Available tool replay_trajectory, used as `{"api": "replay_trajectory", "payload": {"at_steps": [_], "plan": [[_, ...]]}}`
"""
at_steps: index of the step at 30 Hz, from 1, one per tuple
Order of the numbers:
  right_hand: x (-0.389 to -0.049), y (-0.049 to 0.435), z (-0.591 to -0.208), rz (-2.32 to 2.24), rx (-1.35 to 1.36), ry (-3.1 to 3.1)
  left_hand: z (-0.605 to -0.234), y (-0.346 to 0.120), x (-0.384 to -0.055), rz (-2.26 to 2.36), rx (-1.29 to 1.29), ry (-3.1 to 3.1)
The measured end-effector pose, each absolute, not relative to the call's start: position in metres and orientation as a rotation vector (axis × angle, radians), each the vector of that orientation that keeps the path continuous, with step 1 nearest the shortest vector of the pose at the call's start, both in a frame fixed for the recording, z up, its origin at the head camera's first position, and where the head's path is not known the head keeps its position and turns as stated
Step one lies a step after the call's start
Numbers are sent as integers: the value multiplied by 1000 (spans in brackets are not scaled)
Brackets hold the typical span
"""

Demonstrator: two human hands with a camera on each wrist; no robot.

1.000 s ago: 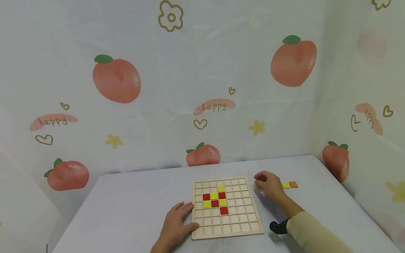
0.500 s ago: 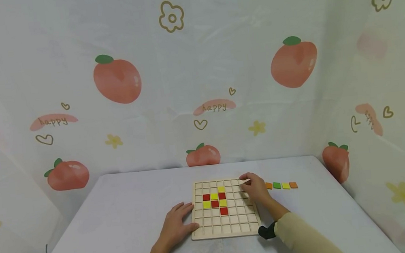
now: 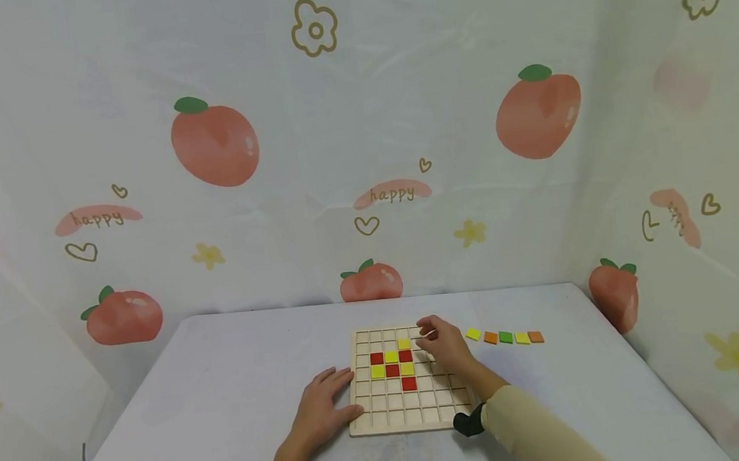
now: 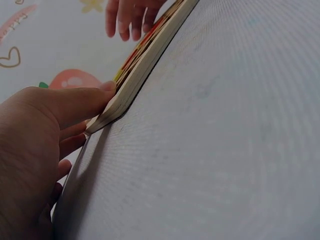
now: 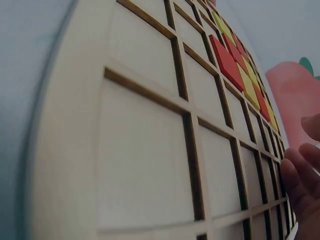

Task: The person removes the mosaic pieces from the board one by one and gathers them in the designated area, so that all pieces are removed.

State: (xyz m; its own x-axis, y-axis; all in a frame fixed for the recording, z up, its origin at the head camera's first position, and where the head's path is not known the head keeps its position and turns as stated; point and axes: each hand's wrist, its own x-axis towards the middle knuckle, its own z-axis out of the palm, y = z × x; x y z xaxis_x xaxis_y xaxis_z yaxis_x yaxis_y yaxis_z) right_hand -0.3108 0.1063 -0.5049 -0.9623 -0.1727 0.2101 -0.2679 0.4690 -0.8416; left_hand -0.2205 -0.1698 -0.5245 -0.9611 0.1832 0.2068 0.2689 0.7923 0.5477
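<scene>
A square wooden grid board lies on the table, with several red tiles and yellow tiles in its cells. My left hand rests along the board's left edge, its thumb on the rim and its fingers spread, which the left wrist view shows from close by. My right hand hovers over the board's upper right part, thumb and index finger bent towards each other. In the right wrist view only its fingers show, at the right edge. I cannot tell whether a tile is between its fingertips.
Right of the board lies a row of loose tiles: a yellow tile, an orange tile, a green tile, then another yellow and another orange one. A patterned curtain hangs behind the white table.
My right hand has moved left from beside the loose tiles to over the board, uncovering the yellow, orange and green tiles at the row's left end. My left hand has stayed put.
</scene>
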Motion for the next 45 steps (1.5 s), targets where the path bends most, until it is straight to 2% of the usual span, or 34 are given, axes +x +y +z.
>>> {"api": "replay_trajectory", "payload": {"at_steps": [15,35,45], "plan": [[-322,89,-509,1009,592,-2910,-527,-172,-222,-915,-365,-2828],[-320,80,-501,1118,380,-2939,-526,-170,-222,-904,-354,-2829],[-318,83,-502,1373,341,-2806,-525,-170,-222,-913,-349,-2826]]}}
